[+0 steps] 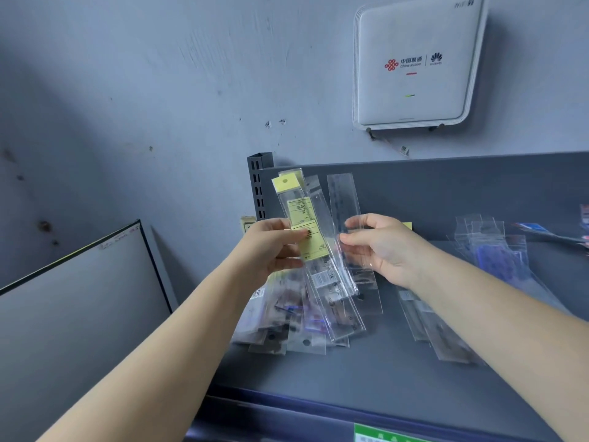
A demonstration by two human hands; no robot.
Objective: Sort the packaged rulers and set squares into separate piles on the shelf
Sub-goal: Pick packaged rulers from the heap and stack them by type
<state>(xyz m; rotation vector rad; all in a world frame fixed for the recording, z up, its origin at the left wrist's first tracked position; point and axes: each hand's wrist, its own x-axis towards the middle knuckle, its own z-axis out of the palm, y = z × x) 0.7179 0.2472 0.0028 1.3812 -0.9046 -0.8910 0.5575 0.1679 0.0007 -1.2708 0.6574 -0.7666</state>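
Note:
My left hand [271, 247] grips a fanned bunch of packaged rulers, the front one with a yellow card label [302, 224], held upright above the grey shelf [366, 378]. My right hand [379, 247] pinches a clear-sleeved ruler [345, 205] at the right of that bunch. Beneath my hands lies a mixed pile of clear packets [296, 317] on the shelf. A second small pile of sleeved rulers [436, 333] lies under my right forearm. Further right sit packets with blue-purple contents [497, 256]; I cannot tell whether they are set squares.
A slotted upright post [259, 186] marks the shelf's back left corner against the wall. A white router box [414, 63] hangs on the wall above. A whiteboard-like panel [73, 307] leans at the left. A green label [382, 433] sticks to the shelf's front edge.

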